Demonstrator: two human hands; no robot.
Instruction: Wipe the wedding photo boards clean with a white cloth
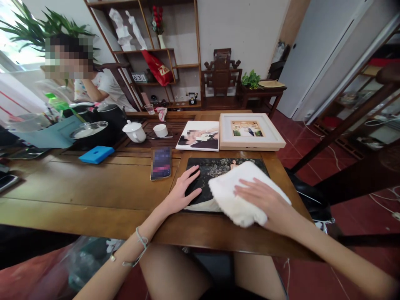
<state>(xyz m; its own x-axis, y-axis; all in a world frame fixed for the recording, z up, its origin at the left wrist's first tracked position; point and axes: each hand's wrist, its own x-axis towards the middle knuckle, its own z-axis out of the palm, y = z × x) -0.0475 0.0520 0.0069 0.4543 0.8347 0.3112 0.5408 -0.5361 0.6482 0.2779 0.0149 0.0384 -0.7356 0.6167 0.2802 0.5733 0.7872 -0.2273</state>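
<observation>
A dark photo panel lies flat on the wooden table in front of me, showing a figure in a pale dress among blossoms. My left hand rests at its left edge, open, with fingers spread and touching the panel. Over the panel's right part lies a fluffy white cloth. My right hand is closed on this cloth from above, fingers long and pressed against it; the thumb is hidden. The cloth covers much of the picture beneath.
Behind the panel are a photo print and a pale framed photo. To the left lie a phone, a blue block, a lidded white cup and a small bowl. Another person sits at the far left.
</observation>
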